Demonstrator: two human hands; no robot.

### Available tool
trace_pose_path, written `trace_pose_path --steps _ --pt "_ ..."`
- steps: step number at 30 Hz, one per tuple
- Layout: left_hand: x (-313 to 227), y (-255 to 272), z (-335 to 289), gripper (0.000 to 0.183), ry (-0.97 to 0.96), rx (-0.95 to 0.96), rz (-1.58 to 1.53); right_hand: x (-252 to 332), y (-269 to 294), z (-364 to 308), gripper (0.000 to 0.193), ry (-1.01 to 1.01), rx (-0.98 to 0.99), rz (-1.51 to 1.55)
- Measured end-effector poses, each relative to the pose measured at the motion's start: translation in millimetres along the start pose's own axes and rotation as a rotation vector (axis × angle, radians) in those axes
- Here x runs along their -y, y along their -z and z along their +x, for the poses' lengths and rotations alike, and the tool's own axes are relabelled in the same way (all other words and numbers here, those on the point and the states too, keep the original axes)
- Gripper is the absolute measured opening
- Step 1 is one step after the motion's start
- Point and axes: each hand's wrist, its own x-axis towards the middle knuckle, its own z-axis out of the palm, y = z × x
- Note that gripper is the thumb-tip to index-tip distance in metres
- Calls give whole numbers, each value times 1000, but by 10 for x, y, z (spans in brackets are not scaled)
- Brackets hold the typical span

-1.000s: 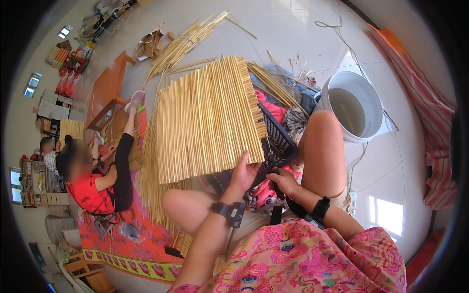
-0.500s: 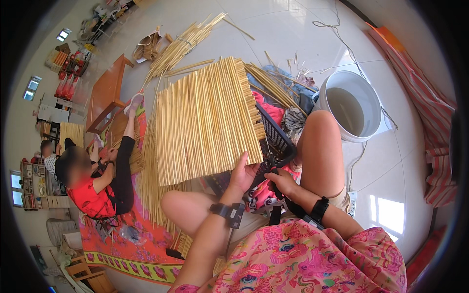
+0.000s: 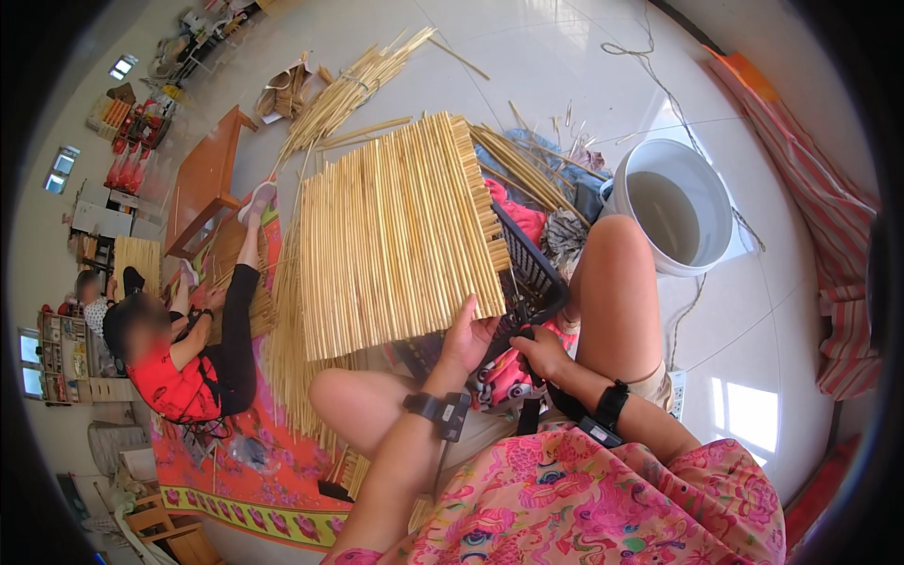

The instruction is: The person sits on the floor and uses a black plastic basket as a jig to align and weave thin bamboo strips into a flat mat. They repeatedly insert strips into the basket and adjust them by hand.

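Fingers of the left hand (image 3: pixel 466 344) pinch the near right corner of a panel of straw-coloured stalks (image 3: pixel 391 245), the thumb lying on its upper face and the other fingertips mostly out of sight beneath it. The panel spreads ahead of these fingers and off to their left, its stalks laid side by side, their ends sticking out unevenly along the right edge. Just right of the left fingers, those of the right hand (image 3: pixel 541 350) curl closed around a dark-handled tool (image 3: pixel 526 332); they cover much of it, so its kind cannot be told. Right ahead of the right fingers stands a dark plastic basket (image 3: pixel 538 247), partly hidden by the panel, with pink cloth (image 3: pixel 516 212) toward its far end. The person's right knee (image 3: pixel 612 268) rises close to the right of these fingers, and the left knee (image 3: pixel 353 400) is bent to the left of the left ones. Beyond the right knee, well apart from both hands, stands a pale bucket (image 3: pixel 715 202) with liquid in it. Farther ahead of the fingers, loose stalks (image 3: pixel 529 174) lie near a blue cloth (image 3: pixel 586 176), and a larger bundle (image 3: pixel 353 94) rests on the floor past the panel. Well to the left of the left fingers, a co-worker in red (image 3: pixel 184 377) sits on a red floral mat (image 3: pixel 297 494), near a low wooden table (image 3: pixel 209 174).
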Motion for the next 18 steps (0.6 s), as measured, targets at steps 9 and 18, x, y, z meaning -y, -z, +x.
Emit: trace_pose_path --steps 9,18 --pt "-18 -21 11 30 -20 -10 13 122 30 -110 25 37 -53 3" --pt "-24 18 39 31 -32 31 7 -156 73 14 42 33 22 80"
